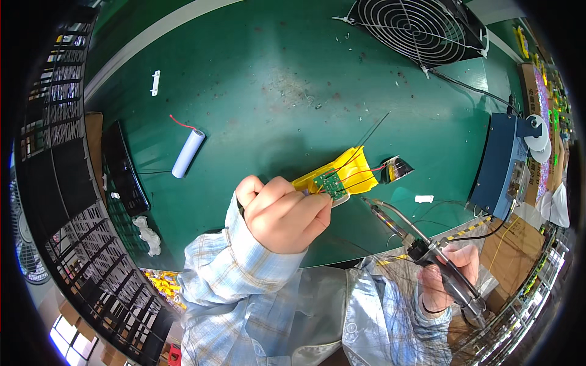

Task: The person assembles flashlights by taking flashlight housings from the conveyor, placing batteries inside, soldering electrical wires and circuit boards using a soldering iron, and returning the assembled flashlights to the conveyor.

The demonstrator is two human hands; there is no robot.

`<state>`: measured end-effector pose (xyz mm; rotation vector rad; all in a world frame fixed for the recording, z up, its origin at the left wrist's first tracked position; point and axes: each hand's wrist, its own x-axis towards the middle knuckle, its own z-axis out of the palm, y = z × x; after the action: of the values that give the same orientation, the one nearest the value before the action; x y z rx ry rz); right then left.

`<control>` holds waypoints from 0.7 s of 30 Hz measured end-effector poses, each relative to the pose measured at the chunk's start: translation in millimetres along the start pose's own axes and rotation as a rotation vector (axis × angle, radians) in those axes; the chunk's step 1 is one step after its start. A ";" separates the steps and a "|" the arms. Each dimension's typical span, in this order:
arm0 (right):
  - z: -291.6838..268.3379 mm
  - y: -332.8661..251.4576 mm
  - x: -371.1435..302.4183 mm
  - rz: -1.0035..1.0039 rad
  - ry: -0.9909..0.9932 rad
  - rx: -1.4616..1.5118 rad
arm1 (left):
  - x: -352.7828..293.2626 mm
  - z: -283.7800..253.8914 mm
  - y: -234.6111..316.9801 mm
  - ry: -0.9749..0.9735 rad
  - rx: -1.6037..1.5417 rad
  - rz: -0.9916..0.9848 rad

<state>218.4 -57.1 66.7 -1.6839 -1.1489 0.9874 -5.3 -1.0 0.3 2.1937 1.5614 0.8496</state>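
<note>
My left hand (284, 213) is closed at the near end of a yellow plastic housing (358, 163), its fingertips against a small green circuit board (328, 183). Thin red and black wires run from the board across the housing. One red pair leads to a small dark, shiny part (398, 169) just right of it. In my right hand (448, 277) is a soldering iron (448, 268) with a metal feed tube along its side. Its tip points up and left, a little apart from the housing. What my left fingertips pinch is partly hidden.
A blue cylindrical battery (188, 154) with a red wire lies left, near a black glossy slab (125, 168). A black fan (415, 27) stands far right. A blue soldering station (499, 165) with a solder reel is at the right edge. Small white parts (424, 199) lie about.
</note>
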 end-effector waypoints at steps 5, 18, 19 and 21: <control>2.3 -16.2 0.8 0.214 0.051 0.084 | -0.6 2.3 0.0 0.019 0.014 -0.011; -38.6 -0.5 -4.0 0.004 0.178 0.146 | -0.1 -19.4 2.4 -0.046 0.219 -0.029; -41.2 -2.9 -2.3 -0.020 0.199 0.155 | 2.3 -32.9 6.4 -0.049 0.146 -0.067; -57.5 0.8 -0.2 -0.058 0.246 0.196 | 25.6 -56.4 14.6 0.009 0.055 -0.042</control>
<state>271.5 -69.5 84.8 -1.5567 -0.9040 0.8041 -24.1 13.1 59.4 2.1888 1.6485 0.8148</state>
